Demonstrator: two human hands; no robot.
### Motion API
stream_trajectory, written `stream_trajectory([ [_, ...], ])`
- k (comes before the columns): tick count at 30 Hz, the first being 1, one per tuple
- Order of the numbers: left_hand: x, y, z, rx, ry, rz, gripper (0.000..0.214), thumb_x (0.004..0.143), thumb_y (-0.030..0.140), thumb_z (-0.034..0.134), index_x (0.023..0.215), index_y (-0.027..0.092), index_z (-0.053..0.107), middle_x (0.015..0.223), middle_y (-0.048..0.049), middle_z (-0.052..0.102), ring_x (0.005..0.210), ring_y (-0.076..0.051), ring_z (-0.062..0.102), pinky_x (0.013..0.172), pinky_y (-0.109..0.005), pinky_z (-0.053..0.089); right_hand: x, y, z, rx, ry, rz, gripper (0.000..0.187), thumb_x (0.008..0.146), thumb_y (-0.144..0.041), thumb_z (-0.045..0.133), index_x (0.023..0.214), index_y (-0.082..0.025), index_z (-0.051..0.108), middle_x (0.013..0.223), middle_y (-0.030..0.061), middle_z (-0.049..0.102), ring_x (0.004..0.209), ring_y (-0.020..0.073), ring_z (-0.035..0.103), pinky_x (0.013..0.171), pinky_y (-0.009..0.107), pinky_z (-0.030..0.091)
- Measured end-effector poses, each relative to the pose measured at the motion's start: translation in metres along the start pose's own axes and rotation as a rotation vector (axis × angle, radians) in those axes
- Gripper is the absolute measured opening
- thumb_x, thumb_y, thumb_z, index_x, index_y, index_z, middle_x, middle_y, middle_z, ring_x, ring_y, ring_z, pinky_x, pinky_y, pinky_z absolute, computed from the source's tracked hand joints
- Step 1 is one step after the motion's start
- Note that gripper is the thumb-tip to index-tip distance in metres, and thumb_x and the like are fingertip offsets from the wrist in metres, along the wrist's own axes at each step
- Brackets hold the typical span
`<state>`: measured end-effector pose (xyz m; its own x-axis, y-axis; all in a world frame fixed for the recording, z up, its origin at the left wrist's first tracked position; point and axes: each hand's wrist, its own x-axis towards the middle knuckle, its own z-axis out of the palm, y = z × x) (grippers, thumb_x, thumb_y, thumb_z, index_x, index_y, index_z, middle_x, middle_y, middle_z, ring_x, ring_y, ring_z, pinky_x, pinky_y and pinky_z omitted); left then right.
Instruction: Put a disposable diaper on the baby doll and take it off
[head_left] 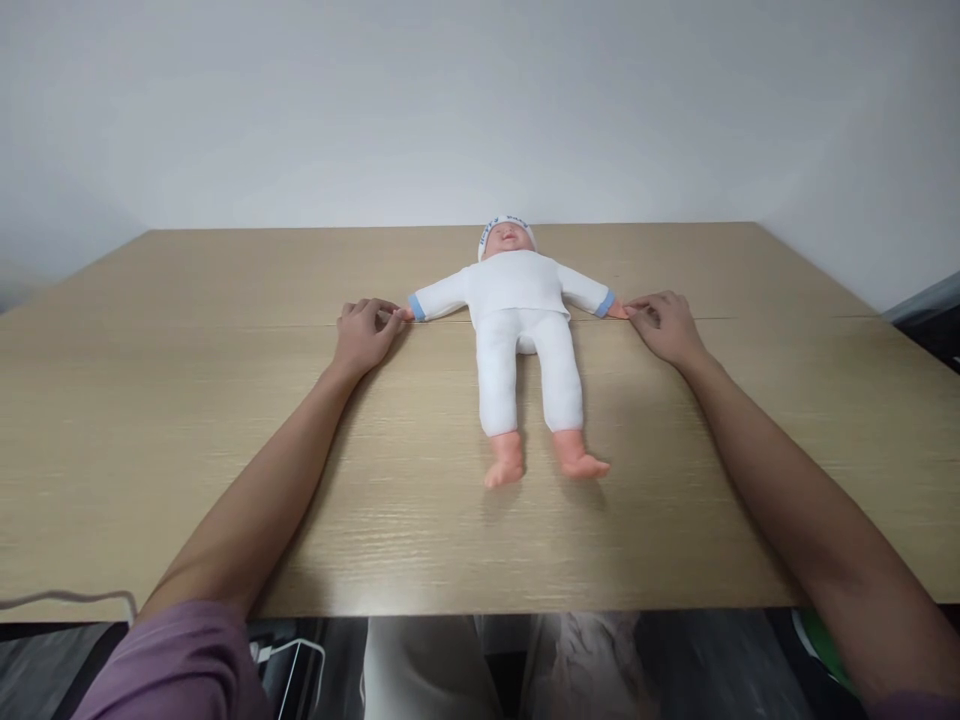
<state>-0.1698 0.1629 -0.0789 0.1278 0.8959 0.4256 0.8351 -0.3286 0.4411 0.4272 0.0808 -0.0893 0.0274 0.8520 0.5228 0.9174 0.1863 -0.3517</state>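
Observation:
A baby doll [521, 285] lies on its back on the wooden table [420, 540], its head toward the wall and its feet toward me. It wears a white top and white trousers with blue cuffs, and a white cap [511, 219] with blue lettering. Both doll arms are stretched out sideways. My left hand [367, 332] pinches the doll's hand on the left side. On the other side, my right hand [666, 325] has its fingertips closed on the doll's other hand. Both of my wrists rest low over the tabletop.
A pale wall [480, 110] stands behind the table's far edge. A seam runs across the tabletop under the doll. A white cable [67, 597] lies at the near left edge. Below the front edge are my legs and some dark items.

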Motion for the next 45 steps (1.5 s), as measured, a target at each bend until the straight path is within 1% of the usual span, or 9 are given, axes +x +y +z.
stream_trajectory([
  [6,-0.0003,0.0004,0.0007,-0.008,0.009,0.003,0.045,0.105,0.059,0.056,0.113,0.021,0.078,0.113,-0.0128,0.075,0.113,-0.032,0.060,0.115,-0.051,0.040,-0.0001,-0.0006,0.0005,0.017,0.036,-0.033,0.038,0.103,-0.051,0.062,0.111,-0.020,0.082,0.115,0.0204,0.079,0.117,0.0399,0.067,0.109,0.060,0.049],
  [11,0.0005,-0.0005,0.0013,-0.022,0.015,0.014,0.043,0.106,0.058,0.056,0.112,0.021,0.078,0.110,-0.0123,0.074,0.109,-0.031,0.060,0.114,-0.050,0.040,0.0000,-0.0053,-0.0024,0.032,0.034,-0.045,0.038,0.103,-0.052,0.061,0.113,-0.021,0.080,0.117,0.0192,0.081,0.114,0.0386,0.068,0.108,0.058,0.049],
  [15,0.0019,-0.0025,0.0017,-0.012,0.020,0.002,0.044,0.109,0.055,0.049,0.111,0.021,0.077,0.112,-0.0134,0.073,0.107,-0.030,0.059,0.112,-0.049,0.042,0.0006,-0.0054,-0.0032,0.037,0.038,-0.054,0.039,0.102,-0.053,0.061,0.112,-0.021,0.081,0.111,0.0183,0.080,0.108,0.0373,0.068,0.106,0.058,0.050],
  [18,0.0033,-0.0048,0.0027,0.001,0.022,-0.009,0.040,0.108,0.053,0.052,0.107,0.021,0.075,0.109,-0.0124,0.072,0.107,-0.030,0.059,0.112,-0.049,0.042,0.0010,-0.0034,-0.0026,0.032,0.027,-0.043,0.039,0.103,-0.054,0.061,0.108,-0.021,0.081,0.106,0.0170,0.078,0.103,0.0354,0.067,0.104,0.057,0.050],
  [21,0.0047,-0.0065,0.0041,-0.003,0.024,-0.036,0.037,0.106,0.053,0.055,0.102,0.021,0.073,0.105,-0.0114,0.070,0.106,-0.029,0.059,0.112,-0.049,0.042,0.0012,-0.0017,-0.0019,0.022,0.031,-0.037,0.040,0.103,-0.055,0.061,0.105,-0.021,0.082,0.104,0.0169,0.077,0.103,0.0353,0.067,0.103,0.056,0.050],
  [26,0.0054,-0.0065,0.0057,-0.024,0.027,-0.101,0.035,0.104,0.054,0.057,0.100,0.022,0.071,0.106,-0.0122,0.070,0.113,-0.032,0.059,0.112,-0.051,0.042,0.0012,-0.0014,-0.0017,0.026,0.035,-0.028,0.038,0.104,-0.054,0.062,0.104,-0.021,0.082,0.102,0.0165,0.077,0.105,0.0361,0.067,0.104,0.057,0.050],
  [31,0.0054,-0.0051,0.0056,-0.019,0.012,-0.111,0.035,0.105,0.055,0.056,0.099,0.023,0.070,0.108,-0.0128,0.070,0.115,-0.033,0.058,0.113,-0.052,0.041,0.0017,-0.0031,-0.0028,0.009,0.028,-0.022,0.038,0.102,-0.055,0.064,0.103,-0.022,0.083,0.101,0.0168,0.078,0.103,0.0363,0.068,0.104,0.057,0.051],
  [39,0.0046,-0.0041,0.0047,0.000,0.000,-0.116,0.036,0.106,0.056,0.054,0.104,0.024,0.071,0.112,-0.0138,0.070,0.118,-0.035,0.057,0.114,-0.055,0.041,0.0005,-0.0040,-0.0055,-0.003,0.011,-0.031,0.041,0.105,-0.054,0.060,0.113,-0.022,0.085,0.109,0.0175,0.081,0.107,0.0371,0.070,0.106,0.058,0.052],
  [45,0.0060,-0.0064,0.0058,0.016,-0.006,-0.105,0.038,0.107,0.055,0.051,0.108,0.023,0.072,0.116,-0.0146,0.071,0.120,-0.036,0.057,0.117,-0.055,0.040,-0.0003,0.0006,-0.0003,-0.018,0.030,-0.020,0.047,0.105,-0.056,0.057,0.119,-0.020,0.085,0.112,0.0189,0.081,0.113,0.0381,0.068,0.109,0.058,0.051],
])
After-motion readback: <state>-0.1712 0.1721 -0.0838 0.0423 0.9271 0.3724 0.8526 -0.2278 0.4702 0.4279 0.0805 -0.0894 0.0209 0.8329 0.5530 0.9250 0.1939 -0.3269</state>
